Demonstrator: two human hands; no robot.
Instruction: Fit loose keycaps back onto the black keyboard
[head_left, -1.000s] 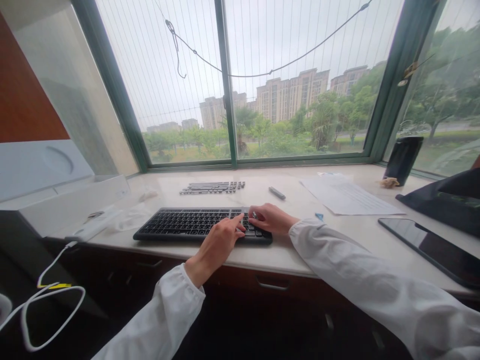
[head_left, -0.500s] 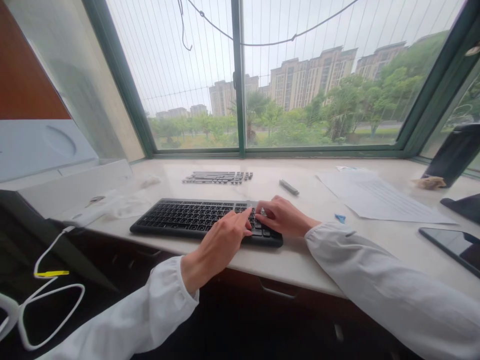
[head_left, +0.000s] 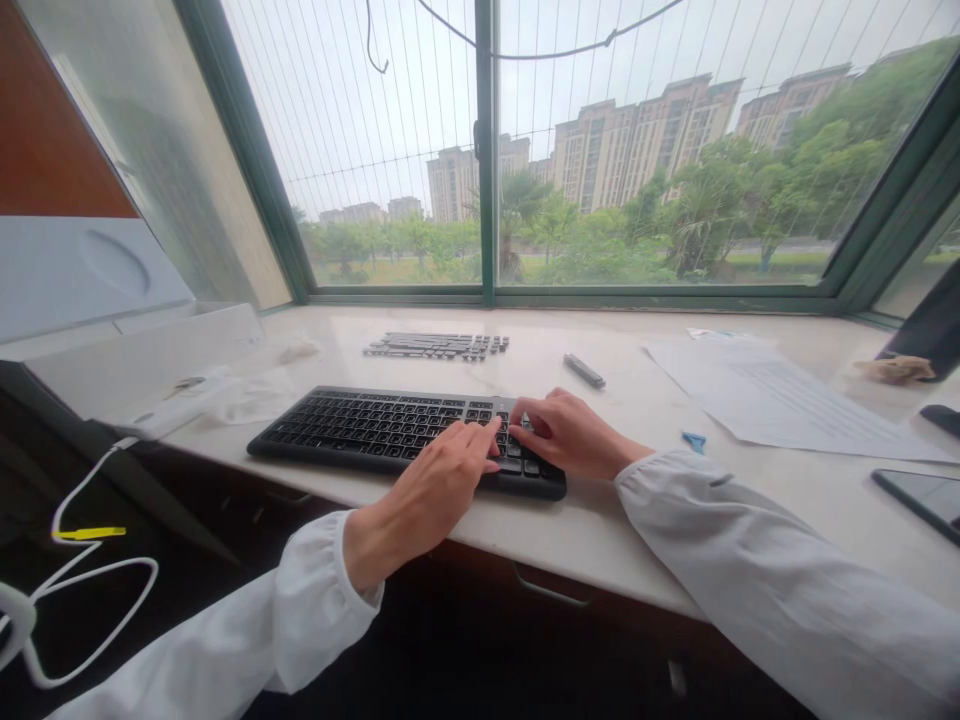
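Note:
A black keyboard (head_left: 375, 432) lies on the pale stone sill in front of me. Both hands are at its right end. My left hand (head_left: 435, 485) rests on the keys with the forefinger stretched out toward the right hand. My right hand (head_left: 570, 432) is bent over the last key columns, its fingertips curled down and pressed together on the keys; what they pinch is hidden. Rows of loose black keycaps (head_left: 436, 346) lie behind the keyboard.
A small dark stick-shaped tool (head_left: 584, 370) and a blue scrap (head_left: 694, 440) lie right of the keyboard. Printed sheets (head_left: 787, 405) and a phone (head_left: 922, 495) are further right. A white box (head_left: 142, 370) stands at the left, with a white cable (head_left: 67, 600) hanging below. Windows close off the far side.
My head has turned a little, so everything sits slightly differently in view. Both hands have stayed at the keyboard's right end, with barely any finger movement.

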